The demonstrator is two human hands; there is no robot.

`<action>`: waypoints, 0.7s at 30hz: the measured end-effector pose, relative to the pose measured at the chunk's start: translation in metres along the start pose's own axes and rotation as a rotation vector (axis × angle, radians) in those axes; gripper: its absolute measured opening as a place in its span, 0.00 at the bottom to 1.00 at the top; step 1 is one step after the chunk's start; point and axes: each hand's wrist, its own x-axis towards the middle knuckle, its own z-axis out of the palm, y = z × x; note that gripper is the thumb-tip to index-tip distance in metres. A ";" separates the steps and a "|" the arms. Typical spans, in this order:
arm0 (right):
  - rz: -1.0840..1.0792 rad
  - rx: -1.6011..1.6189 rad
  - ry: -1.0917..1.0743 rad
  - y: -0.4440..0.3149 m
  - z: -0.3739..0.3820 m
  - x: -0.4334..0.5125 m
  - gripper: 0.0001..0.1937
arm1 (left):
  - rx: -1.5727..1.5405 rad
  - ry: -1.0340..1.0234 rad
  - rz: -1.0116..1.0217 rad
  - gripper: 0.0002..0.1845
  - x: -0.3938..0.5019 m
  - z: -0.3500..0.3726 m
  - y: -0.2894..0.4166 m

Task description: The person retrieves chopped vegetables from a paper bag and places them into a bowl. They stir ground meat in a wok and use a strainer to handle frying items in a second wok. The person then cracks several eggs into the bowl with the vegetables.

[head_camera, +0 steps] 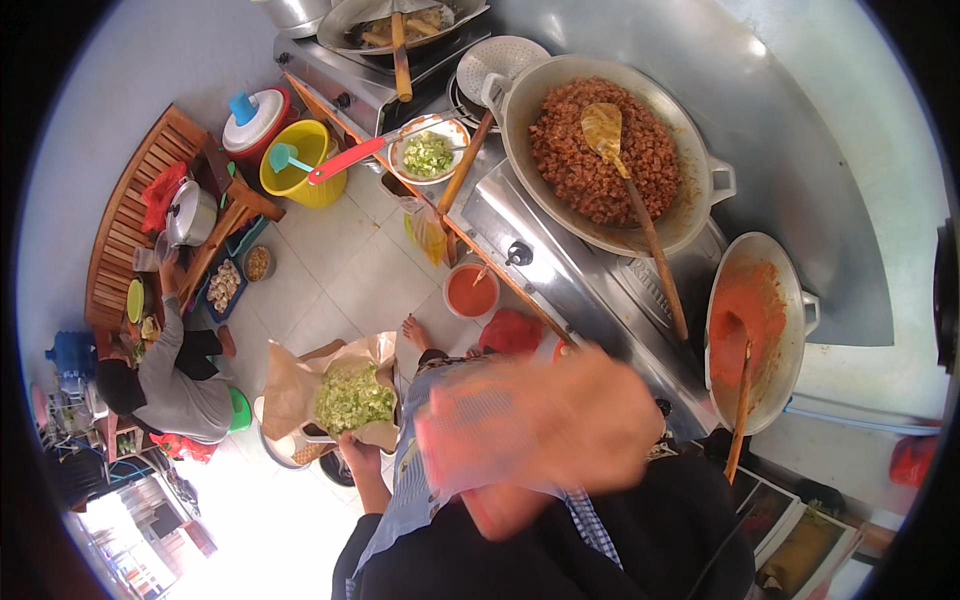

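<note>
My left hand [361, 459] holds the near edge of a tray lined with brown paper [289, 401], on which chopped green vegetables [355, 401] are heaped. Motion blurs my right hand [592, 420], raised in front of my apron and close to the camera; a blurred reddish thing lies at its left, and whether the hand holds it I cannot tell. Ahead, a large metal wok [694, 225] of browned diced food [577, 172] has a wooden-handled spatula [651, 236] in it. A second wok [796, 300] at the right contains orange-red sauce [761, 289] and a wooden-handled utensil [741, 412].
A bowl of chopped greens [405, 169] and a red-handled utensil [347, 161] are by the stove [517, 255]. A tub of red sauce [471, 290] stands below the counter edge. A yellow bucket [322, 187] is further left, near a seated person [180, 382] beside a wooden bench [124, 247].
</note>
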 end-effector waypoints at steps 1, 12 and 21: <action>0.251 -0.231 0.034 0.020 0.000 -0.013 0.09 | -0.038 0.004 -0.005 0.28 -0.005 -0.001 0.001; 0.832 -1.385 0.003 0.236 -0.049 -0.123 0.08 | -0.002 0.099 0.055 0.31 -0.031 0.011 -0.007; 0.751 -1.404 0.154 0.261 -0.053 -0.116 0.09 | 0.011 0.005 0.001 0.26 0.001 0.025 -0.018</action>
